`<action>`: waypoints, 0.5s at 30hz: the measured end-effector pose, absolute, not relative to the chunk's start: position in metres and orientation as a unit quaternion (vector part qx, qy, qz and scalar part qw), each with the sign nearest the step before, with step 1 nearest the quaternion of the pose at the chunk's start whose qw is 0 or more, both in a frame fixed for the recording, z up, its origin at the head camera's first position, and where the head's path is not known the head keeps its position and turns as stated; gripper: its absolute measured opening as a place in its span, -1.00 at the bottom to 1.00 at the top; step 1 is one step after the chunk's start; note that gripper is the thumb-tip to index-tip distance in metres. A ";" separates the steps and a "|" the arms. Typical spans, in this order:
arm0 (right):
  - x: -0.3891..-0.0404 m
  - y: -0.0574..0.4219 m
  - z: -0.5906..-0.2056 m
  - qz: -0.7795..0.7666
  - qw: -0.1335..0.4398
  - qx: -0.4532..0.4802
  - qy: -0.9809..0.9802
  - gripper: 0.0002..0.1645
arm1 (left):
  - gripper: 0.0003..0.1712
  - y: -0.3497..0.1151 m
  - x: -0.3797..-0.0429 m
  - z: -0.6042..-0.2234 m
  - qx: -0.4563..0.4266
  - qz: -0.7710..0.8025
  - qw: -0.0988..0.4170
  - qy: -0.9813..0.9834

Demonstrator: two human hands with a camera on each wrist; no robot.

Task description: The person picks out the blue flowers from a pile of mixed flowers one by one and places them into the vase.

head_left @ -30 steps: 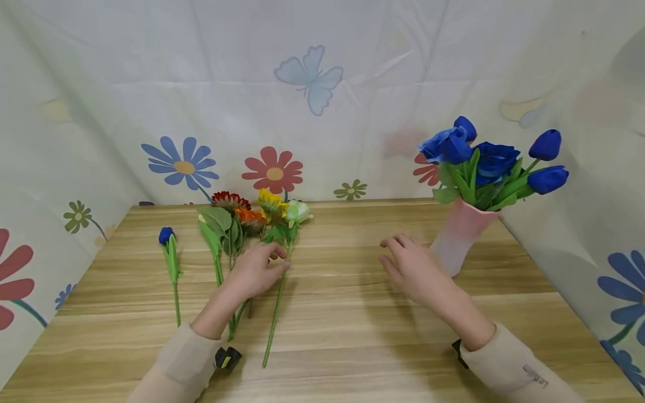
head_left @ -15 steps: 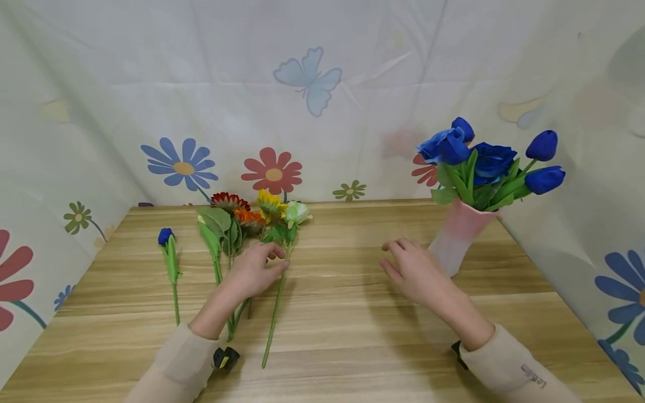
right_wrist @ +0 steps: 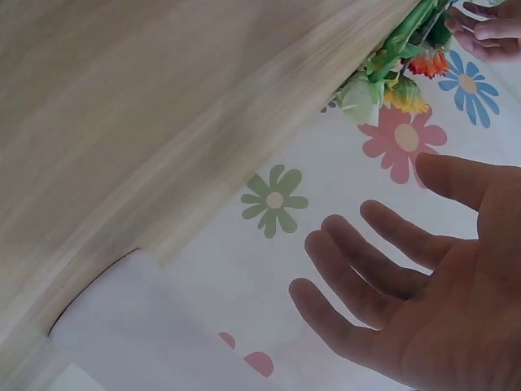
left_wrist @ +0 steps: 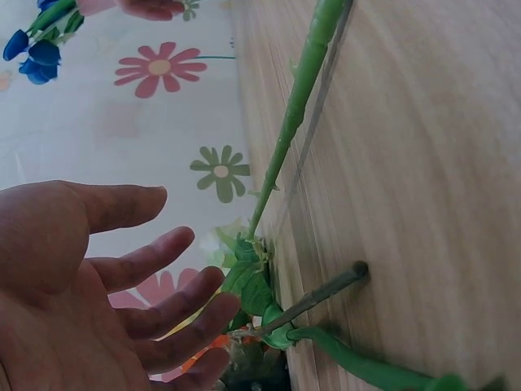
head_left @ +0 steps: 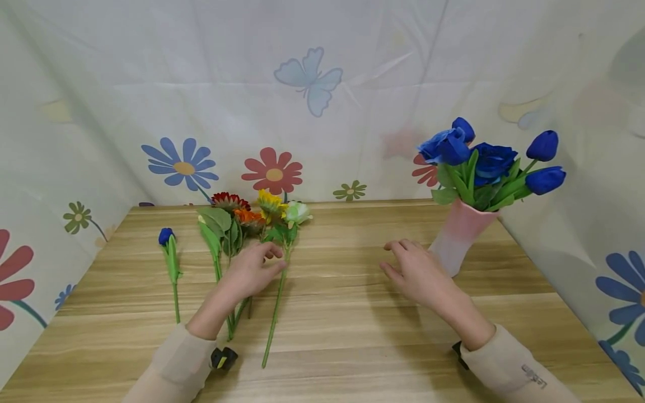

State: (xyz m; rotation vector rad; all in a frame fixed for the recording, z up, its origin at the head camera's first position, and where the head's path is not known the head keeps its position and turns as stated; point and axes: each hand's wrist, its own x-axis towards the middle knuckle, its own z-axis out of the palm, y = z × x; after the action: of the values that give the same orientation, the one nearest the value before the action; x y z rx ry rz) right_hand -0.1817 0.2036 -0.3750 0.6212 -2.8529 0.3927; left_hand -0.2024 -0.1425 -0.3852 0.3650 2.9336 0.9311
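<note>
My left hand [head_left: 253, 270] hovers over the flower stems on the left half of the table, its fingers loosely bent and holding nothing. Close to its fingertips is the stem of a white-green rose [head_left: 298, 212]. Beyond the hand lie a yellow flower [head_left: 272, 206], an orange flower [head_left: 249, 216] and a dark red flower [head_left: 230, 201]. My right hand [head_left: 417, 273], also holding nothing, is just left of a pink and white vase [head_left: 464, 228]. Blue roses [head_left: 494, 163] and blue tulips [head_left: 545, 180] stand in the vase. The right wrist view shows the right hand's fingers relaxed and spread apart.
A single blue tulip [head_left: 167, 236] lies at the left of the wooden table [head_left: 332, 336]. A closed pale bud [head_left: 203, 219] on a green stem lies nearer the left hand. A flower-patterned cloth [head_left: 353, 129] hangs behind and along both sides of the table.
Both hands stay almost where they were, with only a very slight shift of the left hand. The flowers and the vase have not moved.
</note>
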 end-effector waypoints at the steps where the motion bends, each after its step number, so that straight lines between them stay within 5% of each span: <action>1: -0.182 0.204 -0.375 0.132 0.097 0.210 -0.964 -0.56 | -0.72 -0.143 -0.202 -0.385 0.117 0.300 0.020 0.946; 15: -0.181 0.205 -0.371 0.123 0.096 0.214 -0.964 -0.62 | -0.69 -0.160 -0.207 -0.375 0.115 0.303 -0.015 0.946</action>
State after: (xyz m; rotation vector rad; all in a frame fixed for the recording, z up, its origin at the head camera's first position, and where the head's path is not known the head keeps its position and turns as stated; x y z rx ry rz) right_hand -0.1809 0.2053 -0.3706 0.6356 -2.8578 0.3636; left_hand -0.2066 -0.1605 -0.3755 0.3644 2.9995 0.9620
